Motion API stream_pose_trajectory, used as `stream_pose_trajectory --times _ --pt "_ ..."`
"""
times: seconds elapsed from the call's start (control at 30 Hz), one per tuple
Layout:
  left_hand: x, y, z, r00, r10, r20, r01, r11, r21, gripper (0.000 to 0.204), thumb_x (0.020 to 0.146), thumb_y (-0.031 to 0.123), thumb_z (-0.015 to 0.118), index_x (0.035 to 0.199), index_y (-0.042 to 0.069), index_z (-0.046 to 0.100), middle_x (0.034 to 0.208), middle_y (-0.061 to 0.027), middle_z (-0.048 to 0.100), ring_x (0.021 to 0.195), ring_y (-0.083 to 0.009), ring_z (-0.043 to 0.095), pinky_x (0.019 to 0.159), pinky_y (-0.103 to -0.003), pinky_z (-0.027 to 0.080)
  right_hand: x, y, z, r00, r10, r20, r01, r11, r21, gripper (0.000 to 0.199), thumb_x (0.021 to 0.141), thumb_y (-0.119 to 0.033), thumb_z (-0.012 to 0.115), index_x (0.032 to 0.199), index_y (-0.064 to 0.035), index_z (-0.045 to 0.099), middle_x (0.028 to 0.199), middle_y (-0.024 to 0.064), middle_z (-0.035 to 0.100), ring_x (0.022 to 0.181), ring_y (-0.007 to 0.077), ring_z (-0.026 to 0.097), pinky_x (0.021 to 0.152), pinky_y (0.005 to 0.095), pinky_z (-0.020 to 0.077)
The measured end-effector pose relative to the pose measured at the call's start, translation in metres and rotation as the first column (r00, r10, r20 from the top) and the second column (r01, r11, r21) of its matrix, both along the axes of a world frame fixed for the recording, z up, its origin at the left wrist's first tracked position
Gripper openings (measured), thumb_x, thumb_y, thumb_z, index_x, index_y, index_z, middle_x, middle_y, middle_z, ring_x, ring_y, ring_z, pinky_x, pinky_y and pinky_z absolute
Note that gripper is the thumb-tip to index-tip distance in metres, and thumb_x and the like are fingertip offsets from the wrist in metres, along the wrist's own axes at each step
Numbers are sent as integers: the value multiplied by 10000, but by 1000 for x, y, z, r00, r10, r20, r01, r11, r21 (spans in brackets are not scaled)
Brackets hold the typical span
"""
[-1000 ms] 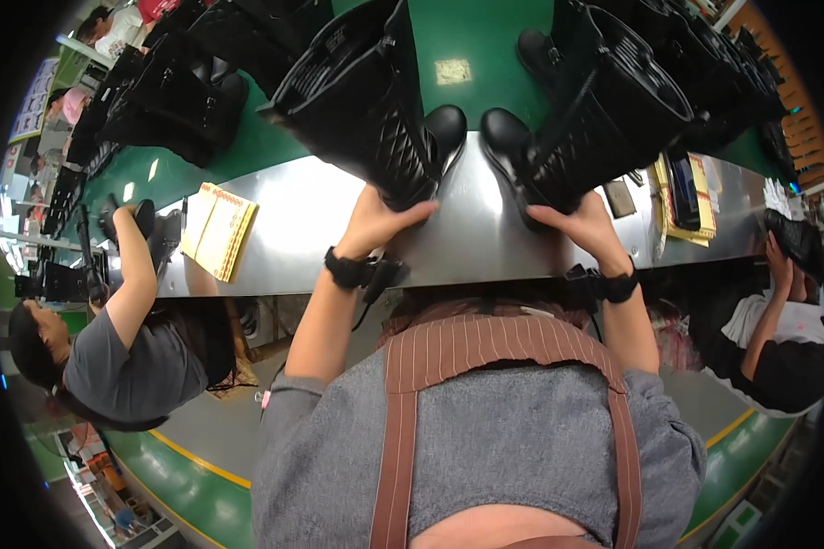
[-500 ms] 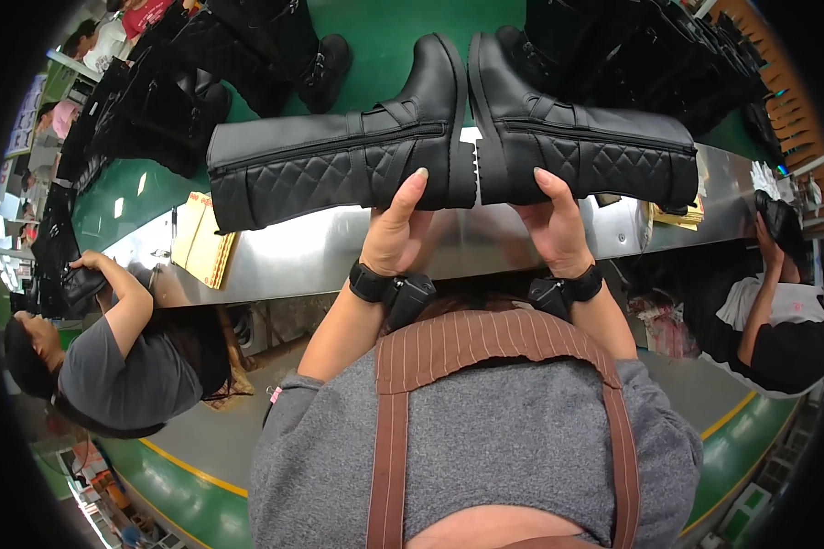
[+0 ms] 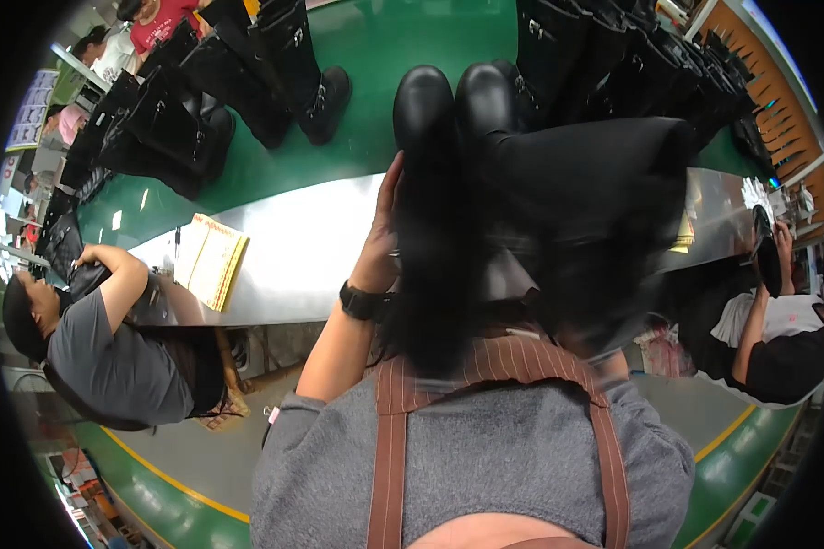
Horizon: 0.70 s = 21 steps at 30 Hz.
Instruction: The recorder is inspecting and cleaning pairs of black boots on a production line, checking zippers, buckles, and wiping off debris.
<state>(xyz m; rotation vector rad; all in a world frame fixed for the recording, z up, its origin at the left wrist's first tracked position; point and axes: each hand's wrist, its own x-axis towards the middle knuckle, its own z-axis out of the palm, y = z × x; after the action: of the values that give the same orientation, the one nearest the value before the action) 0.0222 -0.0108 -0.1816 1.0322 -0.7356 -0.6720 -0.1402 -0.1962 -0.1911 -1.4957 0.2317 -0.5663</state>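
Observation:
Two tall black leather boots are upright in front of me, toes pointing away and nearly touching. The left boot has its shaft reaching toward my chest, smeared by motion. My left hand lies along its outer side, closed on it, with fingers partly hidden behind it. The right boot leans out to the right, its wide shaft blurred too. Behind that shaft my right hand is hidden; only a bit of the right forearm shows below it, so its grip cannot be seen.
A steel ledge runs along the green bench. Black buckled boots stand at the far left, and several more boots at the far right. A stack of yellowish cards lies left. Co-workers sit on both sides.
The boots have turned from lying sideways with soles together to standing, toes away, shafts toward me. My left hand moved to the left boot's outer side; the right hand became hidden.

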Motion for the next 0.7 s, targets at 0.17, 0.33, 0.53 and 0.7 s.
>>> stream_pose_trajectory --times 0.17,0.33,0.53,0.7 --pt "10 -14 -13 906 -207 -370 103 954 -283 591 994 393 472 1475 117 268 1333 -97 513 1197 -230 524 1008 -393 444 5 -5 2 969 69 238 -135 952 276 556 923 -275 573 1344 55 422 1250 172 565 1119 276 564 992 346 439" --pt "0 -14 -33 854 -134 -503 109 991 -80 657 944 573 429 1321 39 491 1215 -119 617 1079 -212 621 924 -365 520 1 -1 -4 979 112 172 -153 955 253 582 930 -304 552 1347 71 399 1245 196 557 1122 302 566 983 375 457" --pt "-1 -13 -29 772 -185 -609 154 983 -104 619 969 520 429 1363 43 439 1298 -105 557 1140 -219 569 980 -371 464 9 -6 -14 907 229 353 -416 615 670 616 937 -338 527 1351 91 371 1239 226 547 1125 333 567 974 410 478" --pt "-5 -13 -25 648 -264 -714 165 964 -207 618 971 467 462 1397 25 391 1314 -124 526 1156 -244 542 1002 -393 440 11 -4 -23 839 254 482 -522 122 844 646 944 -366 506 1354 107 348 1233 251 538 1128 358 568 965 440 496"
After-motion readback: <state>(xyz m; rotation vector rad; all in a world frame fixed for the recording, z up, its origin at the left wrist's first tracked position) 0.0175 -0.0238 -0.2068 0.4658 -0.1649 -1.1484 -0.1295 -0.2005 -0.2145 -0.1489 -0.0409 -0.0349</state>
